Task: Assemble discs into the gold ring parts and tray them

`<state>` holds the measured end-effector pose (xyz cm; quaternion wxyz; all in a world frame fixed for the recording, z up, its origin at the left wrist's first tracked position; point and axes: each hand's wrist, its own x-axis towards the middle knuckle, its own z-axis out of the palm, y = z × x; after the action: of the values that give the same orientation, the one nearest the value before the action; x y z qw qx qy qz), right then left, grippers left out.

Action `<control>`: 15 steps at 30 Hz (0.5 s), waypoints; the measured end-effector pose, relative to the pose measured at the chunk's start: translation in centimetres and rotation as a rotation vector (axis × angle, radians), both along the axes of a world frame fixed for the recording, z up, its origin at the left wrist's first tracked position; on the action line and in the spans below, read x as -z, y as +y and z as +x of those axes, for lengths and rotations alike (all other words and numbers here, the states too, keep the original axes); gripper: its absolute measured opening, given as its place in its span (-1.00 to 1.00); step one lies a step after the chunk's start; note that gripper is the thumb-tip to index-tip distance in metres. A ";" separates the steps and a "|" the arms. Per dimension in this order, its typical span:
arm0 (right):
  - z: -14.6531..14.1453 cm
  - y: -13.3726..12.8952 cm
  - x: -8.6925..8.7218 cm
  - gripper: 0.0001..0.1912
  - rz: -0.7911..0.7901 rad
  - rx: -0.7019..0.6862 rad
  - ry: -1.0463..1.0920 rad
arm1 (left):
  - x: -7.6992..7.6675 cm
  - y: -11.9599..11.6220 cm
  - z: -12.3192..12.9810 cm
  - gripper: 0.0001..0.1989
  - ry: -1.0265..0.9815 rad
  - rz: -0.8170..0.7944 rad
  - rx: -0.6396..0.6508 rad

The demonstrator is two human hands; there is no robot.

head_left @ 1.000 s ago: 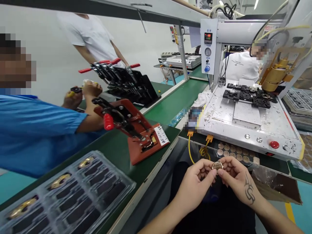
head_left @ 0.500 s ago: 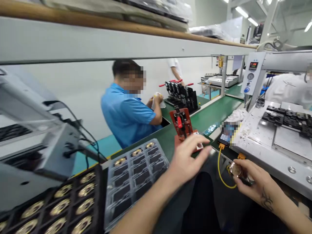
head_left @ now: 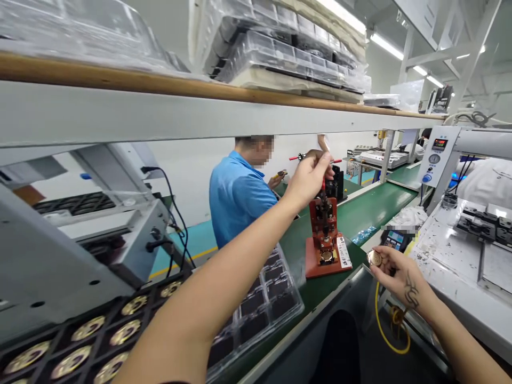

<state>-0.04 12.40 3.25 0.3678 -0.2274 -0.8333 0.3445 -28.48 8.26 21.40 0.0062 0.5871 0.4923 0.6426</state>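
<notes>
My left hand is raised, with its fingers closed around the top of the red lever handle of a small toggle-clamp press. The reddish-brown press stands on the green bench, and a small round gold-edged part sits in its base under the plunger. A paper label with writing lies on the base. On the right, my right hand holds a round gold watch case between thumb and fingers, its flat face turned toward me.
A clear plastic tray with dark compartments lies beneath my left forearm. At lower left, a black tray holds several gold ring-shaped parts. A co-worker in blue sits across the bench. A shelf beam crosses above; a white machine stands right.
My left hand has moved up from beside the press base to its lever, which now stands upright with the clamp over the base. My right hand still holds the watch case. The view has shifted.
</notes>
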 end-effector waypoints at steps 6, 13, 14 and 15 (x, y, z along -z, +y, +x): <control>-3.6 1.8 3.8 -0.66 -0.041 -0.077 -0.013 | 7.5 -3.9 -6.5 -0.71 -0.004 -0.592 -0.145; -9.6 4.4 5.9 -0.67 -0.004 -0.154 -0.070 | 19.5 -5.0 -1.8 -0.86 0.104 -0.909 0.018; -10.3 4.7 5.9 -0.68 0.002 -0.168 -0.081 | 20.2 -4.4 -1.3 -0.84 0.113 -0.900 0.008; -10.7 4.9 5.8 -0.71 0.008 -0.179 -0.092 | 20.7 -3.8 -1.0 -0.82 0.120 -0.888 -0.001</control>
<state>-10.76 17.30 -2.53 0.2980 -0.1662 -0.8676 0.3618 -29.46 4.47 0.74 0.2288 0.5634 0.7202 0.3340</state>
